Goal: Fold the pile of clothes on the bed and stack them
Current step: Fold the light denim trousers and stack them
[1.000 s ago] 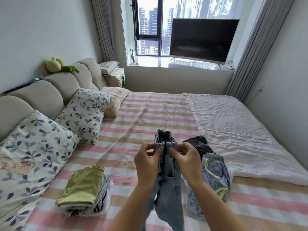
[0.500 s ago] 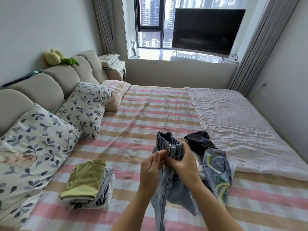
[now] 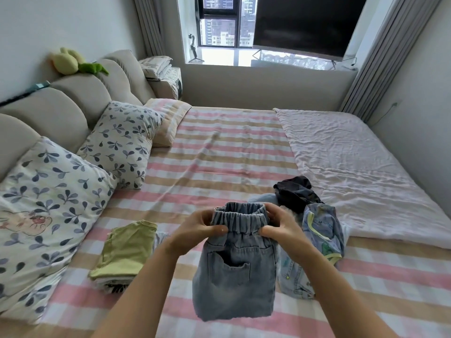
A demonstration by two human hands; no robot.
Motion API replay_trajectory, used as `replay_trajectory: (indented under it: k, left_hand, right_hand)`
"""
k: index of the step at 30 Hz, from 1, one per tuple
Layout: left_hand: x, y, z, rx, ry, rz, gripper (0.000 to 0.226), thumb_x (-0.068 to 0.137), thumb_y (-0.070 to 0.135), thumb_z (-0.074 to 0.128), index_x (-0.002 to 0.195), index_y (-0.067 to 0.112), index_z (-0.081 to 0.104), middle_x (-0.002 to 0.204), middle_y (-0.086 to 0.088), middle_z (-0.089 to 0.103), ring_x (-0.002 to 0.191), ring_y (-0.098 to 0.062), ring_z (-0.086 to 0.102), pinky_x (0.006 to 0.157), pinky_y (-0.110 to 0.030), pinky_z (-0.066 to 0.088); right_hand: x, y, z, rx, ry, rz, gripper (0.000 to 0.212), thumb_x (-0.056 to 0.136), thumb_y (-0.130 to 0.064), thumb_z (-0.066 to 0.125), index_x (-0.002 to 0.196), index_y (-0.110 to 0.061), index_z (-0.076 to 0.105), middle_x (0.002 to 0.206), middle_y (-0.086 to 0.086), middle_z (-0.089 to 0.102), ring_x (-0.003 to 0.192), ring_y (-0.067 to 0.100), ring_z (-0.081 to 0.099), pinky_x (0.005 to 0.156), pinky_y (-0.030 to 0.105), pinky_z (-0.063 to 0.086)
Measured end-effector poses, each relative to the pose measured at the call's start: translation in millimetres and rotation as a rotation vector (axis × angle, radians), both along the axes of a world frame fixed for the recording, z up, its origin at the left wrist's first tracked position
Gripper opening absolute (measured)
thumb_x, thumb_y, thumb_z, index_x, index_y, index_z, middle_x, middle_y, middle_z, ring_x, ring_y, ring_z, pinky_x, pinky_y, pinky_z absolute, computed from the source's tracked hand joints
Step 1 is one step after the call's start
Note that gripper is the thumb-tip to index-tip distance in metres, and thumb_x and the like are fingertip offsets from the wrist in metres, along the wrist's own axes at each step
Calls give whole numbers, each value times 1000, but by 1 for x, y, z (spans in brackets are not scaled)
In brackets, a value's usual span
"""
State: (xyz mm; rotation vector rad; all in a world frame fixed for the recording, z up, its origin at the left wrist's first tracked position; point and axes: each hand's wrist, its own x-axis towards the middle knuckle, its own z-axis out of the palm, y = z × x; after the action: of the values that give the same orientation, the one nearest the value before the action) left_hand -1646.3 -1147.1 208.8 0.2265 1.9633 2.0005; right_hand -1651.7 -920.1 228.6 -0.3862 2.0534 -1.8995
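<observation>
- Pale blue denim trousers with an elastic waistband (image 3: 234, 272) are held up over the pink-striped bed (image 3: 219, 152), legs hanging.
- Left hand (image 3: 195, 230) and right hand (image 3: 280, 228): fingers (image 3: 216, 229) pinching the waistband ends.
- Folded stack topped by a green garment (image 3: 124, 252) lies to the left.
- Unfolded pile of clothes (image 3: 314, 223) lies to the right.

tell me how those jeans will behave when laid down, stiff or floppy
Probably floppy: the jeans hang limp from where the left hand and right hand pinch the waistband. That gathered elastic likely bunches up once released. Small, so probably light.
</observation>
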Motion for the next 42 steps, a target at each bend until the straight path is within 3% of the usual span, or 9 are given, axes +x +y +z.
replay_trajectory:
  k: [4,7,14,23,26,31,35,38,42]
  left_hand:
    - [-6,9,-23,12,-28,266,15,77,1,69,83,14,68,75,4,72,72,-12,66,66,-23,55]
    - [-14,16,-33,6,-18,409,16,73,0,72,78,15,68,70,5,72,65,-10,66,60,-21,53]
    - [-77,-16,-13,-125,30,264,25,72,-6,71,95,2,66,81,1,69,72,-8,66,67,-20,54]
    - [-131,-36,-7,-156,217,408,37,62,-19,72,76,12,56,71,4,65,71,-9,59,75,-30,53]
    - [-129,-38,-46,-239,217,405,40,59,-17,76,72,13,52,78,-5,61,75,-15,58,73,-33,51]
    - [-106,-39,-156,-374,94,348,35,56,3,77,76,18,52,76,-3,57,72,-17,53,69,-31,44]
    - [-76,-35,-255,-431,-79,267,31,69,-7,73,85,13,55,80,-6,59,77,-19,54,73,-38,49]
    - [-50,-27,-302,-404,-188,228,26,77,-4,68,99,6,58,86,-4,61,81,-16,56,70,-23,49]
    - [6,-20,-337,-344,-216,257,31,70,-8,73,94,9,62,84,-2,63,75,-7,57,73,-18,46]
  right_hand:
    - [-12,-6,-14,123,52,41,46,70,-14,71,113,-26,58,107,10,63,97,17,63,85,34,54]
    - [-27,-15,-29,294,154,-31,49,69,-10,78,112,-20,58,107,5,61,98,17,60,85,39,52]
    - [-93,-40,-34,356,248,-137,42,68,1,75,107,-8,62,95,7,68,87,21,63,78,40,52]
    - [-147,-67,-44,308,485,-326,51,75,5,68,123,-8,57,115,5,64,104,16,58,92,24,46]
    - [-143,-68,-87,339,455,-325,49,77,6,66,123,-7,56,117,10,63,108,23,59,92,32,47]
    - [-114,-65,-196,479,316,-208,44,78,0,67,119,-11,57,101,7,68,91,22,62,71,17,40]
    - [-80,-58,-286,610,178,-91,51,80,-7,66,128,-18,53,103,7,68,93,25,62,77,31,47]
    - [-52,-51,-330,606,73,-54,46,83,-14,65,127,-21,53,101,4,67,91,23,62,78,34,48]
    - [1,-35,-367,520,-20,-59,47,73,-10,75,117,-18,59,97,-4,67,87,14,66,77,31,53]
